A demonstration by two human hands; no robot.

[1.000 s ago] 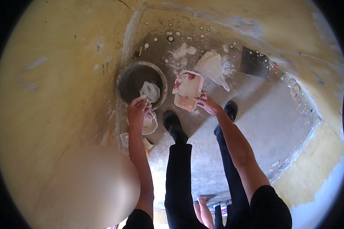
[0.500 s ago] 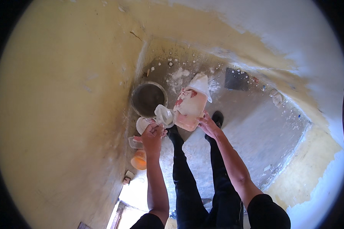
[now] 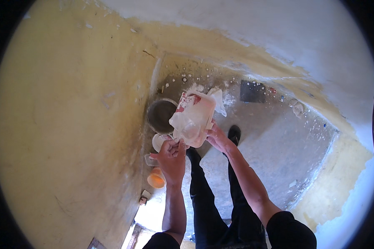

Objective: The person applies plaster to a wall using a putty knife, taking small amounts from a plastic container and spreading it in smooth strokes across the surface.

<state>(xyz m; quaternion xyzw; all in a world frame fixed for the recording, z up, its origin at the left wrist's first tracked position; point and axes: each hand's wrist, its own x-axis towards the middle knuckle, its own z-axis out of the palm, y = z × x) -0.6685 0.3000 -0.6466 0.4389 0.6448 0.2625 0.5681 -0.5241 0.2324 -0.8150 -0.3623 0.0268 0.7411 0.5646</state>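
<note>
My right hand grips the near right edge of a shallow pinkish-red plastic tub coated with white powder. My left hand is closed on the near side of a small clear plastic container. White material shows in this container, and it overlaps the near left part of the tub. I cannot tell whether the two touch. A white sack lies on the floor beyond the tub, partly hidden by it. Left of the tub stands a round grey basin with a dark inside.
By the left wall are a white round dish, a clear box and an orange bucket. A dark square slab lies farther off among white splatters. Yellow walls rise at the left and the far side.
The clear container has moved from beside the tub to over its near left part. My right hand and the tub have shifted slightly left.
</note>
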